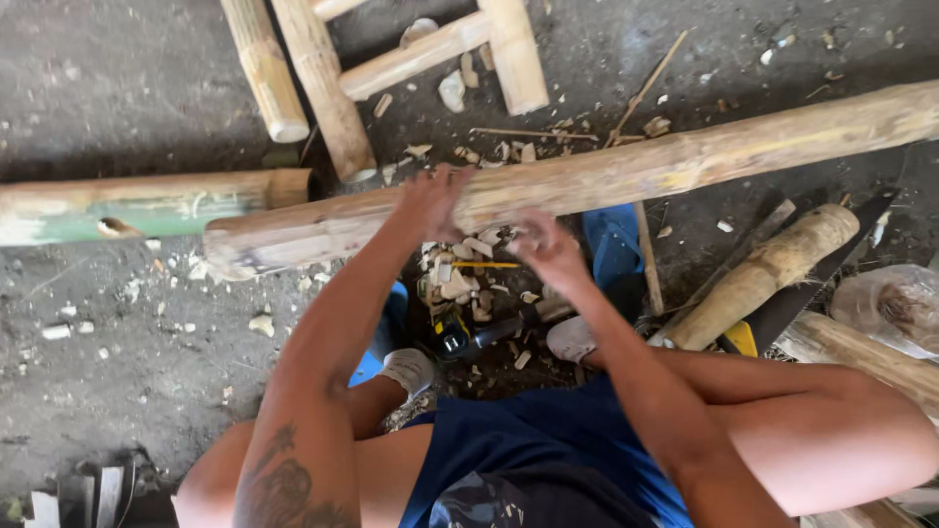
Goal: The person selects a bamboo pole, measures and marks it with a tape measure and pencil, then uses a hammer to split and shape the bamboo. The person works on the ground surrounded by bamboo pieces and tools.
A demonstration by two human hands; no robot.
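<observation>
A long pale bamboo pole (685, 156) lies across the ground in front of me, running from lower left up to the right edge. My left hand (433, 200) rests on it near its left end, fingers spread over the top. My right hand (548, 249) hovers just below the pole, blurred, fingers apart and holding nothing. Wood chips (460, 279) lie heaped under both hands. A black and yellow power tool (469, 332) sits on the ground between my feet.
A green-tinged bamboo pole (137, 207) lies at left. A bamboo frame (391, 64) stands at the top. A short bamboo piece (763, 274) and a hand saw (817, 279) lie at right, near a plastic bag (895, 308). Dark tools (88, 489) sit bottom left.
</observation>
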